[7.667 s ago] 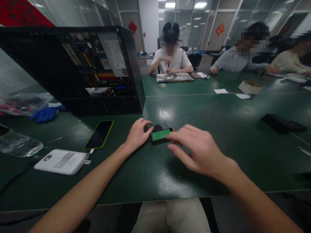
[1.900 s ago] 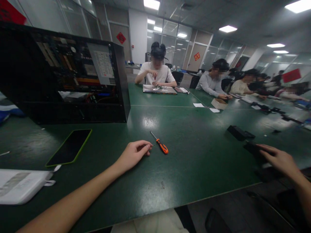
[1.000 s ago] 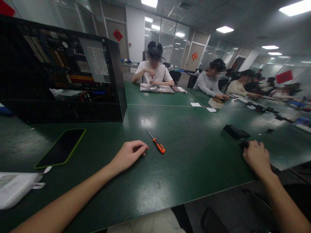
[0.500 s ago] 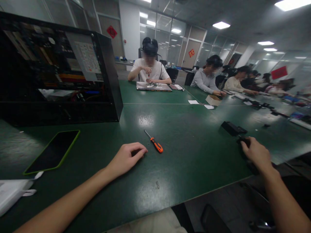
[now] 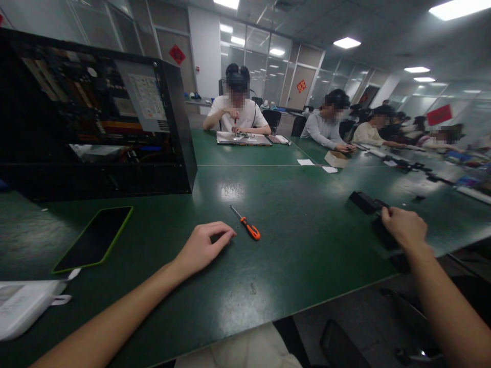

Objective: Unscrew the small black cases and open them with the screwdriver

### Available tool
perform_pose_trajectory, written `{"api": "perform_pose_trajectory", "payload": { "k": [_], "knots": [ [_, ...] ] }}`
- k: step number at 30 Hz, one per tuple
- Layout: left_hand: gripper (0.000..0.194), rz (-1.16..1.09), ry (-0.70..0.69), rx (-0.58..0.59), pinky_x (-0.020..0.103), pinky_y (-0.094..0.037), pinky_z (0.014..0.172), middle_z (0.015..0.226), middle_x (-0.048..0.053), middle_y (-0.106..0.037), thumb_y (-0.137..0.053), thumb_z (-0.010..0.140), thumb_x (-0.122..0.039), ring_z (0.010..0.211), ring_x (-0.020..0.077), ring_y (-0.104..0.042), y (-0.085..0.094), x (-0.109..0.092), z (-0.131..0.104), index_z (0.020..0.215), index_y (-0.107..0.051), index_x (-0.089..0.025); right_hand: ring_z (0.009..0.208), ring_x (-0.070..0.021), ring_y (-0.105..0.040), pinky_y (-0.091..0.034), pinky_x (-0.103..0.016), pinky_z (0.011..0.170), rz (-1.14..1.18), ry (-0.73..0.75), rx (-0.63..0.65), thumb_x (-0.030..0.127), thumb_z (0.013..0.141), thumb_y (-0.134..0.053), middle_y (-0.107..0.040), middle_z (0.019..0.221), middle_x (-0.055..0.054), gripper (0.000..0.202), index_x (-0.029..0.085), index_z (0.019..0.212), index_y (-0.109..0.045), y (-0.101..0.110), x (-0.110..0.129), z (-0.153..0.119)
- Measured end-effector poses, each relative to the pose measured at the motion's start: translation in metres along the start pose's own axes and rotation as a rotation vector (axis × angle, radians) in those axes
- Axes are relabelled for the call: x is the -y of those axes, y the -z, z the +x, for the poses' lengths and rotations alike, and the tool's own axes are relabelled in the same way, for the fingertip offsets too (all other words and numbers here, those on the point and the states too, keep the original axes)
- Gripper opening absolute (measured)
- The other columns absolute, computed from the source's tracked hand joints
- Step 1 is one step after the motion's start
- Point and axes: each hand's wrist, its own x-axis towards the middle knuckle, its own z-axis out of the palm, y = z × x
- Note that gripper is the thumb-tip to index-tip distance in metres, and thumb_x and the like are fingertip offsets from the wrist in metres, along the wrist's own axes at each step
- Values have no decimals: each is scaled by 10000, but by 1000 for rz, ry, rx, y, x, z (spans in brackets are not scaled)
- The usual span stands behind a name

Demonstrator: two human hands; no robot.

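Note:
On the green table [image 5: 291, 266], my left hand [image 5: 205, 248] rests with curled fingers, thumb and fingertips close together and nothing seen between them. Just right of its fingertips lies a screwdriver [image 5: 250, 228] with an orange and black handle, its shaft pointing away to the upper left. At the right, my right hand [image 5: 404, 227] has its fingers closed at the near end of a black object; what exactly they hold is hard to make out. A black block-shaped part [image 5: 363, 202] lies just beyond those fingers.
An open black computer case [image 5: 176, 128] stands at the back left. Nearer are a green-edged phone [image 5: 95, 237] and a white device [image 5: 28, 306]. Across the table a person [image 5: 238, 110] works at a flat panel; a small box [image 5: 336, 159] and papers lie farther right.
My right hand has moved slightly away from me and its grip has shifted on the black object. My left hand keeps its pose; the whole view has shifted slightly.

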Motion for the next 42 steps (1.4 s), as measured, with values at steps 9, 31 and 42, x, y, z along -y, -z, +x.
{"api": "perform_pose_trajectory", "payload": {
  "k": [9,31,42],
  "knots": [
    [231,10,-15,8,293,-535,842,962,47,-784,-586,1004,-284,876,193,-726,-2,6,-1,928,-782,-187,797,-272,-649,-388,-379,671,109,122,53,482,966,-598,-700,978,-239,345,152,1015,-686,17,40,38],
    [558,-21,-166,-201,388,-531,977,1310,121,-656,-707,913,-327,1150,265,-656,0,-4,-8,1435,-551,-209,880,-197,-621,-455,-313,789,787,1502,196,296,934,-689,-681,989,-57,181,213,911,-529,84,274,-199],
    [257,110,-69,9,378,-541,956,1121,58,-757,-721,876,-235,1039,234,-715,14,5,2,1131,-735,-208,984,-233,-609,-481,-384,897,803,1559,200,387,972,-678,-678,1034,-85,224,189,1034,-593,48,303,-201]
  ]
}}
